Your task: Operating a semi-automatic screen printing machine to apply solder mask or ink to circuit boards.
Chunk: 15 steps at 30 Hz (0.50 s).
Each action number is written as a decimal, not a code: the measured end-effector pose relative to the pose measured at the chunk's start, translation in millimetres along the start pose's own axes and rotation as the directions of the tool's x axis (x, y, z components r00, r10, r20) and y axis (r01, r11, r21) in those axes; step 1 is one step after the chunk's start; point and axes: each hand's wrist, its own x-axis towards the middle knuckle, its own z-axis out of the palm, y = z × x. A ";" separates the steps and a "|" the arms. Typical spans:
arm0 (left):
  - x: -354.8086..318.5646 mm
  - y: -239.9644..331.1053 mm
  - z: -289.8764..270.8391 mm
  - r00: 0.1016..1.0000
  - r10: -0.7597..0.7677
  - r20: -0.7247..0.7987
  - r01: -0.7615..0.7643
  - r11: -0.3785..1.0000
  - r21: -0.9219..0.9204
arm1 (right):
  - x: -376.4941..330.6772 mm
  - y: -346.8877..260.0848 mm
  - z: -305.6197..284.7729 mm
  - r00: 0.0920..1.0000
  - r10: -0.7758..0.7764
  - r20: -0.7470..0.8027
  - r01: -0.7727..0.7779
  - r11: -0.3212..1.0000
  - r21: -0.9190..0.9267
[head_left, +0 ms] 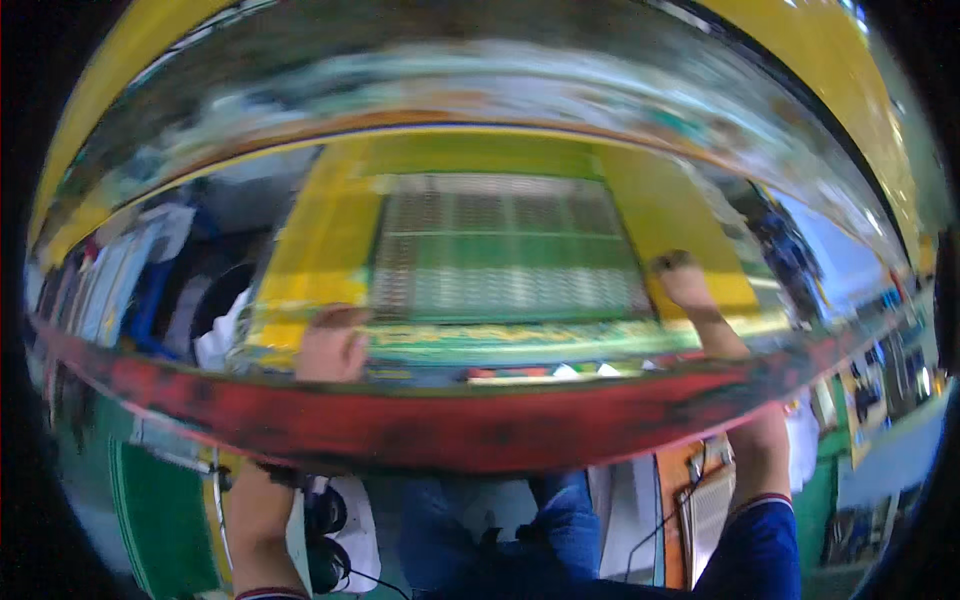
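A flat rectangular panel (515,258), green with rows of pale marks, rests on a yellow bed (322,225). Beside its near left corner is my left hand (333,346), thumb and bent fingers smeared by motion; whether it touches the panel I cannot tell. At the panel's right side my right hand (685,284) looks closed, dark at the fingertips, and what it holds, if anything, is too blurred to name. Both arms reach past a worn red bar (480,425), which hides part of each wrist.
The red bar curves across in front of me. Overhead, a blurred stained frame (480,85) spans the bed. A strip with small white and red pieces (565,372) lies just behind the bar. Black headphones (328,535) sit on a white surface at lower left.
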 end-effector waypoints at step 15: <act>-23.7 31.0 -16.7 0.997 -0.029 -0.074 0.021 0.994 -0.103 | -191.7 -130.3 -202.7 0.944 0.213 0.251 -0.315 0.806 0.502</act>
